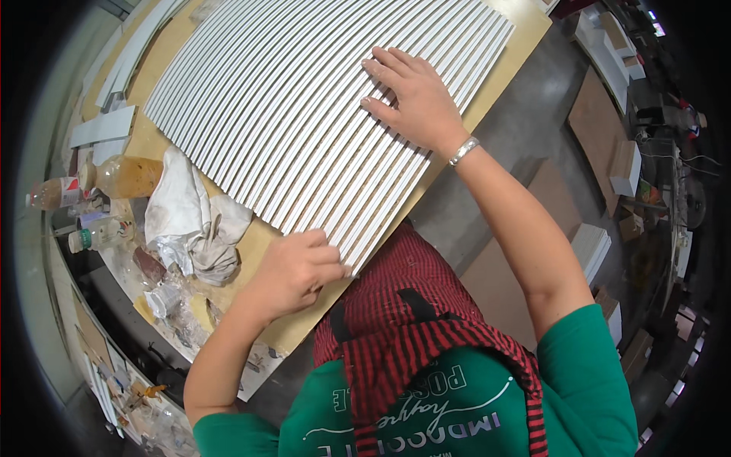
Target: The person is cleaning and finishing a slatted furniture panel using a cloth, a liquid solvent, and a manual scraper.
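Many narrow white strips (304,129) lie side by side in a wide slatted sheet, with thin dark gaps between them. My right hand (417,99) rests on the strips at their right side, fingers spread and nothing gripped; a silver bracelet (464,150) circles that wrist. At the near ends of the strips is my left hand (293,276), its fingers curled in and closed at the edge. Whatever those fingers hold, if anything, is hidden beneath them. Under the strips shows a yellowish board (525,46).
Left of the strips lie a crumpled white rag (179,206), a large bottle of amber liquid (129,177), a smaller bottle (57,193) and a green-capped bottle (99,233). White flat pieces (103,128) lie beyond. Brown panels (594,137) and white stacked boards (590,247) stand at right.
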The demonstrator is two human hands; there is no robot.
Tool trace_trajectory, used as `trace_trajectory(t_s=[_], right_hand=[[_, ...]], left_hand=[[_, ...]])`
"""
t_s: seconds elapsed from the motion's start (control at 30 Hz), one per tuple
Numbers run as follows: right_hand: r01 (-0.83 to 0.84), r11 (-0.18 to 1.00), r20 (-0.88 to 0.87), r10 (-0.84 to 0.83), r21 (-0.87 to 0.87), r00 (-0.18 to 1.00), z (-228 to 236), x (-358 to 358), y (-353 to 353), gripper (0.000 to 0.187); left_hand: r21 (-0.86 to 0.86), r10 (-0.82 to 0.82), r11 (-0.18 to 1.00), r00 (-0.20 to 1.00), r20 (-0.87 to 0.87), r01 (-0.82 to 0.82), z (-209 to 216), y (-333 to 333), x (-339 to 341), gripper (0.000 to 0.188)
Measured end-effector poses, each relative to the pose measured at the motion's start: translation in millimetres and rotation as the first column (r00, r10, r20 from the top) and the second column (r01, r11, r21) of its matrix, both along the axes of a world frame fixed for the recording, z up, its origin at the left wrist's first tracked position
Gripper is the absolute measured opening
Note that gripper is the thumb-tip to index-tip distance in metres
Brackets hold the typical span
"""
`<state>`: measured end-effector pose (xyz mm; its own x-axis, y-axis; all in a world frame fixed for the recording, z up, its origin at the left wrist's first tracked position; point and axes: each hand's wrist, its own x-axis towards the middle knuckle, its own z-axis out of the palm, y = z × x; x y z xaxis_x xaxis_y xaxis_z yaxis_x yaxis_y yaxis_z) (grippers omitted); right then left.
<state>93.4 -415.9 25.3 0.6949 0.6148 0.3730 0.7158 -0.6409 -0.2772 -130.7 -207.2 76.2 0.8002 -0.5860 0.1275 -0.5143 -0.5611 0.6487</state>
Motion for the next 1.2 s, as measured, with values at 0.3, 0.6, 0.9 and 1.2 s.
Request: trace_trajectory(t_s=[0.3, 0.6, 0.9, 1.2], right_hand=[[-0.013, 1.000, -0.002, 0.013, -0.019, 1.000, -1.1, 1.5, -0.6, 0.057], [-0.011, 0.999, -0.027, 0.011, -0.030, 1.000, 1.2, 2.1, 0.4, 0.058], [-0.001, 1.000, -0.001, 0.001, -0.031, 1.000, -0.6, 2.4, -0.8, 0.058], [0.002, 1.000, 0.001, -0.002, -0.028, 1.000, -1.5, 0.5, 0.0, 0.059]], left_hand=[[-0.011, 0.083, 0.996, 0.996, -0.027, -0.083, 1.5, 6.6, -16.3, 0.033], [-0.026, 0.139, 0.990, 0.990, -0.006, -0.139, 0.3, 11.8, -19.1, 0.030], [-0.001, 0.103, 0.995, 0.995, 0.009, -0.103, -0.3, 14.3, -13.9, 0.030], [0.004, 0.161, 0.987, 0.986, 0.030, -0.162, 4.7, 18.1, -8.2, 0.026]])
